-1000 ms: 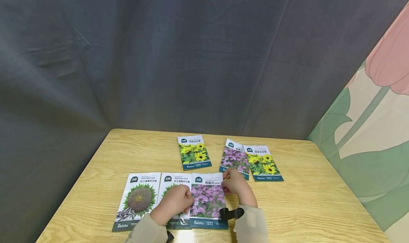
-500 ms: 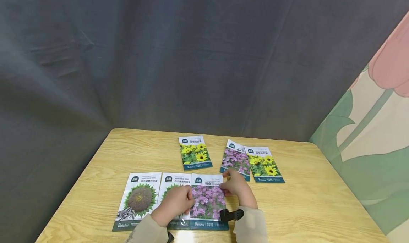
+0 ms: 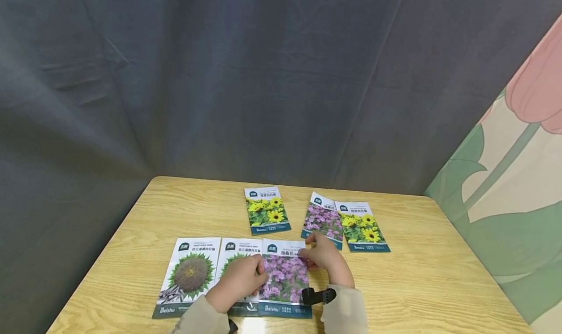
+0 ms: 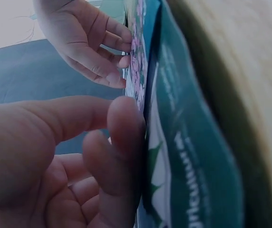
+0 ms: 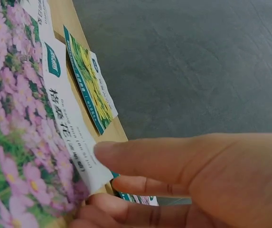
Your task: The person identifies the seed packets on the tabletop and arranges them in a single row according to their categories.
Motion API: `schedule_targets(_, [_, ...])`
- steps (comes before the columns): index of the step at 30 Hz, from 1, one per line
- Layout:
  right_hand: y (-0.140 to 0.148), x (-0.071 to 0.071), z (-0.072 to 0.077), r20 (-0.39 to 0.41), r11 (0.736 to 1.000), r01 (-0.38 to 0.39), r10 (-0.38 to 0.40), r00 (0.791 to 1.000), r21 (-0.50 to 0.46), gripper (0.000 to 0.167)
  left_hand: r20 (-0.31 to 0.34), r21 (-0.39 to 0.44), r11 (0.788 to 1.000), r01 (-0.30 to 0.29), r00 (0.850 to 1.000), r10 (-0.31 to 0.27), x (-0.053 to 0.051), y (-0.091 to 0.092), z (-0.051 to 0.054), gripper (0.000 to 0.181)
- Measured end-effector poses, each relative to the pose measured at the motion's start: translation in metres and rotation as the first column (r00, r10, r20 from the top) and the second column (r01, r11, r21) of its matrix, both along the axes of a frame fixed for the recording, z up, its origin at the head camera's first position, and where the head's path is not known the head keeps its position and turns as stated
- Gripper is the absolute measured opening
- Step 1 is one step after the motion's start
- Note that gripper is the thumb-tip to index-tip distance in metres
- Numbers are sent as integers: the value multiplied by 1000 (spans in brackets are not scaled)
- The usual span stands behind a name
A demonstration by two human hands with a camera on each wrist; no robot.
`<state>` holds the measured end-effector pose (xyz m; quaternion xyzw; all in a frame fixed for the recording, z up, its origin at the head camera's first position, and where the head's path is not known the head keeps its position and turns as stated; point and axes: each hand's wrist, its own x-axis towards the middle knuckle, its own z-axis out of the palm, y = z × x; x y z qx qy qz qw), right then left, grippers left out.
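Observation:
In the head view, a pink-flower seed packet (image 3: 284,280) lies at the right end of a front row, against a partly covered sunflower packet (image 3: 228,263). My left hand (image 3: 241,278) lies over that sunflower packet, its curled fingers pinching the pink packet's left edge. In the left wrist view, the left thumb and finger (image 4: 121,128) meet at the packets' surface. My right hand (image 3: 326,256) pinches the pink packet's upper right edge. The right wrist view has the right thumb (image 5: 140,156) over the packet's white top corner, other fingers beside its edge, their tips partly hidden.
Another sunflower packet (image 3: 189,278) ends the row at left. Behind stand apart a yellow-flower packet (image 3: 268,212) and, to the right, a second pink packet (image 3: 322,219) touching another yellow-flower one (image 3: 362,226). A grey curtain (image 3: 263,90) hangs behind the wooden table (image 3: 417,275).
My right thumb has slid a little left over the pink packet's upper edge, covering more of its print. My left hand has hardly moved.

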<state>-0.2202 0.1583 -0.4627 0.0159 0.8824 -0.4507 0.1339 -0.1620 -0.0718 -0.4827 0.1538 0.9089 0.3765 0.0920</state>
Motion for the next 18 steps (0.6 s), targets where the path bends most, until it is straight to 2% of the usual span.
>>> schedule_targets(6, [7, -5, -4, -68, 1000, 25, -25, 997, -7, 24, 26, 70, 998, 1, 1000, -3, -1, -1, 0, 17])
schedule_targets(10, [11, -7, -4, -119, 999, 48, -49, 992, -16, 21, -57, 42, 999, 8, 998, -5, -3, 2, -1, 16])
schedule_targets(13, [15, -8, -4, -157, 998, 61, -58, 986, 16, 22, -124, 14, 1000, 3, 992, -1, -5, 6, 0, 12])
schedule_targets(15, [18, -8, -4, -182, 996, 74, -66, 981, 40, 22, -134, 23, 1000, -3, 991, 6, -7, 9, 1, 7])
schedule_targets(18, [22, -9, -4, -219, 993, 96, -80, 972, 63, 23, -110, 80, 997, -8, 994, 17, -10, 13, 5, 5])
